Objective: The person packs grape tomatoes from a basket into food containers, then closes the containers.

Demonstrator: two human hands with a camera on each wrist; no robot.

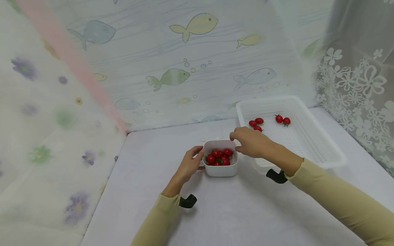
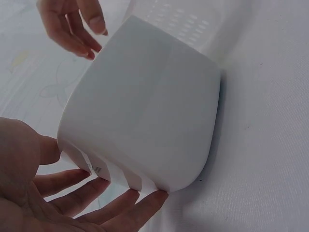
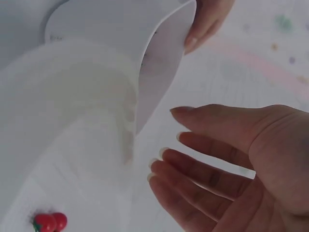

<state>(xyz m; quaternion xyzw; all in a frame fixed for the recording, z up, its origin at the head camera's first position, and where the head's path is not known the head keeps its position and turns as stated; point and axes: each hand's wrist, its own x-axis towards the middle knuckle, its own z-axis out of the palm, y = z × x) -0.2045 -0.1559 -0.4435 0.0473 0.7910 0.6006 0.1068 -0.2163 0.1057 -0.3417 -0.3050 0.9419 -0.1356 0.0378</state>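
Observation:
A small white container (image 1: pixel 221 172) stands upright on the table with several red cherry tomatoes (image 1: pixel 225 160) inside. At its left side is my left hand (image 1: pixel 189 165). In the left wrist view, my left fingertips (image 2: pixel 161 195) rest spread along the outer wall, and the thumb is at the rim. My right hand (image 1: pixel 253 142) hovers by the container's right rim, its fingers loosely bent. Nothing lies between those fingers (image 3: pixel 186 191) in the right wrist view. More cherry tomatoes (image 1: pixel 257 128) lie in a white perforated tray (image 1: pixel 320 133), partly behind the right hand.
The tray takes up the table's right side, close to a lace curtain (image 1: pixel 357 85). A fish-print sheet (image 1: pixel 172 99) hangs behind the table, and a flower-print sheet (image 1: pixel 61 143) is on the left. White cloth (image 1: pixel 215 212) covers the tabletop.

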